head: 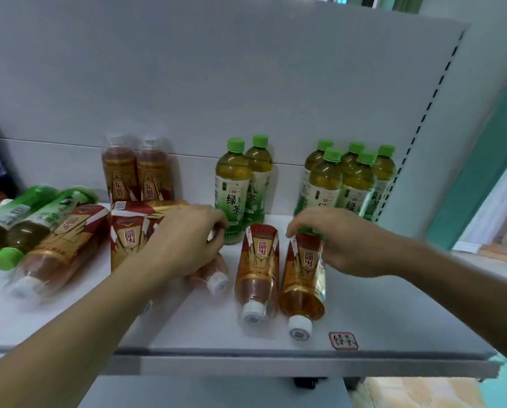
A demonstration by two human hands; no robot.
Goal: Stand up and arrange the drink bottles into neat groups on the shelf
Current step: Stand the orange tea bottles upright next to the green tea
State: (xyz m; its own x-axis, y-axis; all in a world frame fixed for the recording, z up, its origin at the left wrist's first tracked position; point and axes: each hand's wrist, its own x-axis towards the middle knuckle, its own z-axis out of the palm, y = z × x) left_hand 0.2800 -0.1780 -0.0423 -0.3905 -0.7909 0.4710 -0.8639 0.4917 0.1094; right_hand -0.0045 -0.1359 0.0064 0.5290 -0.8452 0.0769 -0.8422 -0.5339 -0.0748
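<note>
reaching over shelf: both bare forearms stretch forward from the bottom corners, palms down, across the white shelf (pixel 378 319).
left hand: left hand (pixel 184 245) is curled down over a lying red-and-gold bottle (pixel 214 275), fingers bent onto the pile; whether it truly grips the bottle i cannot tell, the palm hides the contact.
right hand: right hand (pixel 334 242) is arched, fingertips (pixel 290 231) pinching the upper end of the rightmost lying bottle (pixel 303 278); thumb side rests on its label.
lying bottles, centre: a second lying bottle (pixel 256 272) sits just beside the one under the right hand, both with white caps toward the shelf's front edge; clear plastic, amber drink, glossy red and gold wrap.
lying bottles, left: more red-and-gold bottles (pixel 57 248) and two green-labelled bottles (pixel 25 222) lie tumbled together, touching, one green cap near the front.
standing, back left: two red-and-gold bottles (pixel 137 169) upright, touching, against the back panel.
standing, middle: pair of green tea bottles (pixel 243 178) upright, green caps, pale yellow-green liquid.
standing, right: five-bottle cluster (pixel 349 178) packed close by the slotted upright.
shelf front: small red-bordered sticker (pixel 343 340) near the edge; surface smooth, matte white.
</note>
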